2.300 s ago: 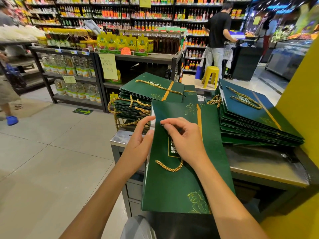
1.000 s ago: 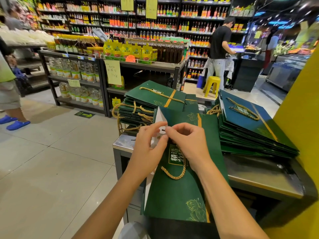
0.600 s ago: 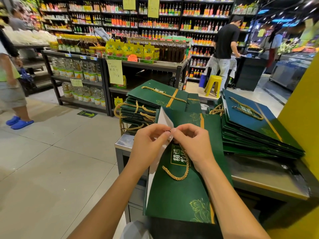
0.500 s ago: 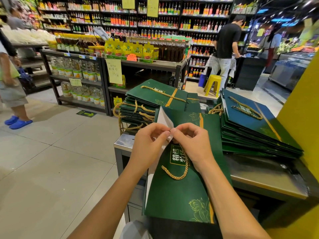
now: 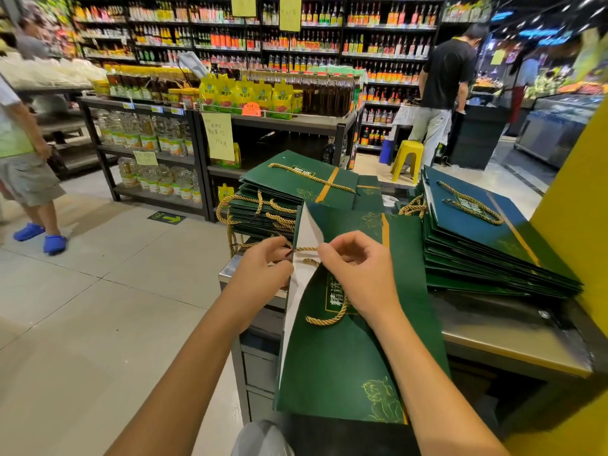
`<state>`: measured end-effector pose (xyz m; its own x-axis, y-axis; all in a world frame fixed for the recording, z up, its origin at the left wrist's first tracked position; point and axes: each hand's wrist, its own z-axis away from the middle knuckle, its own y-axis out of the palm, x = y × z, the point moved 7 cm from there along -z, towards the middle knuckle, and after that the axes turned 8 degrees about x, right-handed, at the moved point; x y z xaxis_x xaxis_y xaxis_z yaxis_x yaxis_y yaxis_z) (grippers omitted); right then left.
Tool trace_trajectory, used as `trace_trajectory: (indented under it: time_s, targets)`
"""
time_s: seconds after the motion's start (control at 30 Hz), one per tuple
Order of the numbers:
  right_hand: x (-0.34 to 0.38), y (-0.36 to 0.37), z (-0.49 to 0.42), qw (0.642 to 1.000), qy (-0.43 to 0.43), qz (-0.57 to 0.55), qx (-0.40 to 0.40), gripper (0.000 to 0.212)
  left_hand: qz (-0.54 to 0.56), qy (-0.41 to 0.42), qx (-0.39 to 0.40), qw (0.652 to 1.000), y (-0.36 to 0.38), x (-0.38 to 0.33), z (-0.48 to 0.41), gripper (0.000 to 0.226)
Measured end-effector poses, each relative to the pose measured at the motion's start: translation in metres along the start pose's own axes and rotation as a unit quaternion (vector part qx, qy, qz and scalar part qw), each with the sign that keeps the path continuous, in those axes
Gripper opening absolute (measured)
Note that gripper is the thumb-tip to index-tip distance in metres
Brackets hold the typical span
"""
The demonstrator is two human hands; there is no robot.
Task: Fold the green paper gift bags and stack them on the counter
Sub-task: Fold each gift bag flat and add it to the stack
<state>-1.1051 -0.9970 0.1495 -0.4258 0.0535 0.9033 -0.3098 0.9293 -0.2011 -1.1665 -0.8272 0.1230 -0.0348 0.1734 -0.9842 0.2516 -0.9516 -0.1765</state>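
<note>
Shop shelves blur behind the bench (image 5: 513, 337), where both hands' fingers pinch a gold rope handle (image 5: 304, 249), left hand (image 5: 263, 274) and right hand (image 5: 362, 274) partly hiding the green gift bag (image 5: 345, 363).

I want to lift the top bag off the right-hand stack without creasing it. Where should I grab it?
Judging by its pose, take the gold rope handle lying loose on the top bag of the right stack, coming from above; the bag lies flat and its edges sit flush with those beneath.
</note>
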Motion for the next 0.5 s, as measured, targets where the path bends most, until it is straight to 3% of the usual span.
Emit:
trace_trajectory:
  time_s: [0.2, 0.37, 0.5]
  targets:
    - [0.004, 0.014, 0.003, 0.980, -0.072, 0.185, 0.023, 0.015, 0.142, 0.022, 0.066, 0.987, 0.007, 0.001, 0.005, 0.037]
    - [0.010, 0.014, 0.005, 0.961, -0.082, 0.250, 0.081, 0.023, 0.105, 0.044, 0.037, 0.993, 0.006, 0.007, 0.004, 0.051]
    - [0.009, -0.014, 0.013, 0.941, -0.059, 0.325, 0.078, 0.024, 0.112, 0.046, -0.013, 0.993, 0.006, 0.009, 0.006, 0.043]
